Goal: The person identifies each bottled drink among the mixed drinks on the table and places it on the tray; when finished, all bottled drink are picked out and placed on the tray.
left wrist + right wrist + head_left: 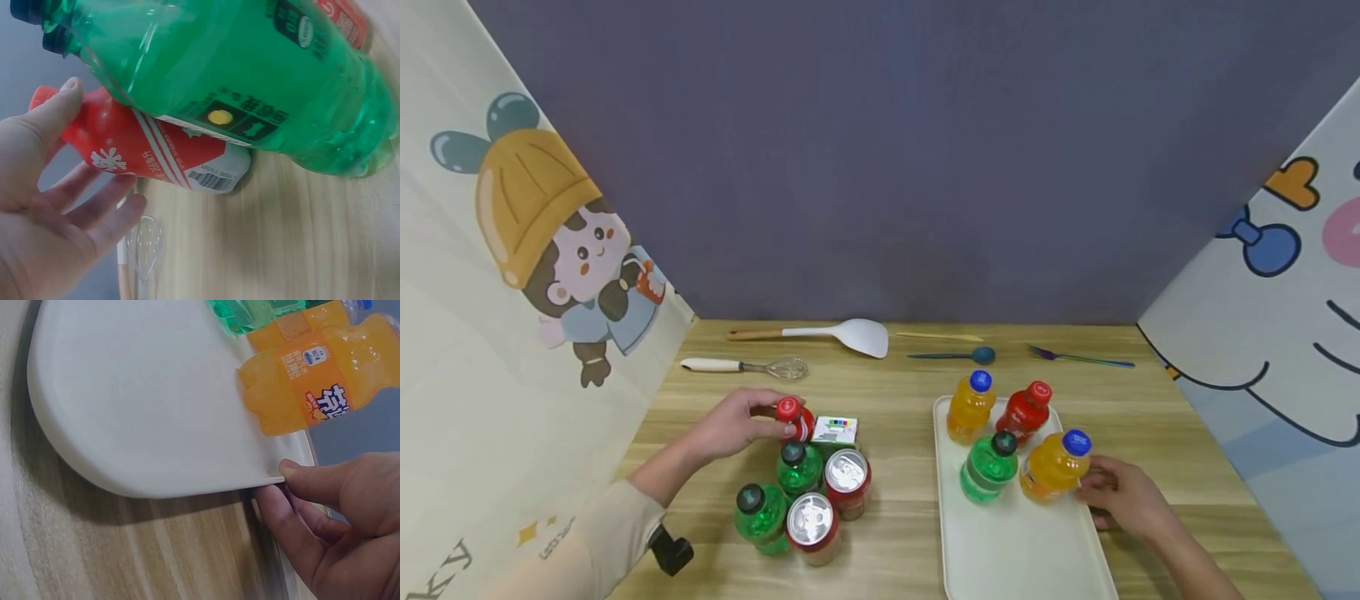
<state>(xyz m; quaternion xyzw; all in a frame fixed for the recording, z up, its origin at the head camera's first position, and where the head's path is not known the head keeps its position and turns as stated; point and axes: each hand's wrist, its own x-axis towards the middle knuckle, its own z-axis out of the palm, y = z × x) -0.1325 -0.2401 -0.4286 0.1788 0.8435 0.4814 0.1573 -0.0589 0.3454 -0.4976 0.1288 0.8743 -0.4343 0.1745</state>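
My left hand (739, 425) is at a small red soda bottle (156, 147), thumb across its neck and fingers round the other side. Green soda bottles (237, 75) stand right beside it, with two red cans (812, 523) and a small white box (835, 430) close by. With thumb and fingers, my right hand (1131, 500) pinches the right rim of a white tray (144, 412). On this tray stand two orange soda bottles (312, 375), a green bottle (989, 468) and another red bottle (1024, 413), grouped toward its far end.
Along the back of the wooden table (902, 500) lie a white spatula (859, 337), a whisk (786, 367), a gold utensil (940, 337), a blue spoon (982, 356) and a fork (1078, 358). A dark panel (895, 167) rises behind, with printed cloth walls at both sides.
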